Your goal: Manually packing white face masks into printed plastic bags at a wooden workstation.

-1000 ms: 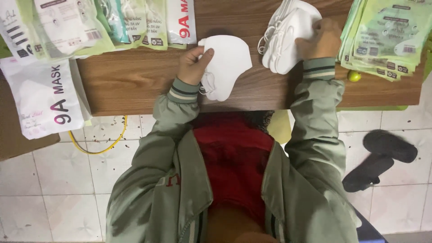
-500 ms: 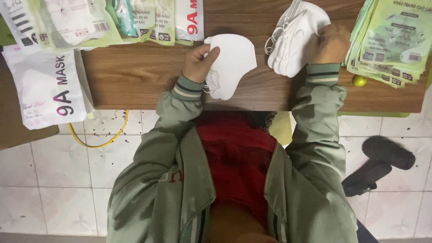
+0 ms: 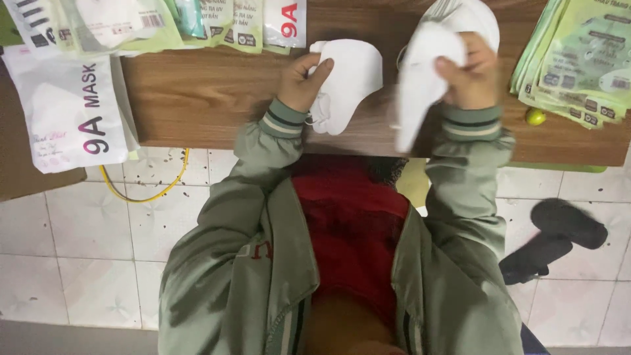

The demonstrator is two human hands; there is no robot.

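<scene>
Seated at a wooden table (image 3: pixel 197 98), seen from overhead. Left hand (image 3: pixel 301 82): fingers curled and pinched on the near edge of a folded white mask (image 3: pixel 348 82), thumb on top, the mask lying flat on the wood just beyond the cuff. Right hand (image 3: pixel 470 75): closed in a pinch around a second white mask (image 3: pixel 420 79), raised off the table and hanging tilted, its lower point toward the table's near edge. Behind it, a small pile of white masks (image 3: pixel 467 16) at the far edge, partly hidden by the hand.

Handling, as judged: very light, soft, thin non-woven fabric; bends and flops under its own weight where unsupported, as in the hanging mask. Not fragile, but easily creased; slightly fuzzy surface, unlikely to slip from dry fingers. Best hold: along the folded seam or an outer edge, where layers stack and give some stiffness; elastic ear loops at the side also offer purchase but tangle readily.

Surroundings: glossy, flat plastic packets (image 3: pixel 131 23) fanned along the far left; one larger white packet (image 3: pixel 66 112) overhanging the left edge; a stack of pale green packets (image 3: pixel 578 66) on the right, smooth and slippery in look. Small round yellow-green object (image 3: pixel 536 117) just beside that stack. Below: pale tiled floor (image 3: pixel 79 256), yellow cord (image 3: pixel 154 190), dark slippers (image 3: pixel 552 240).
</scene>
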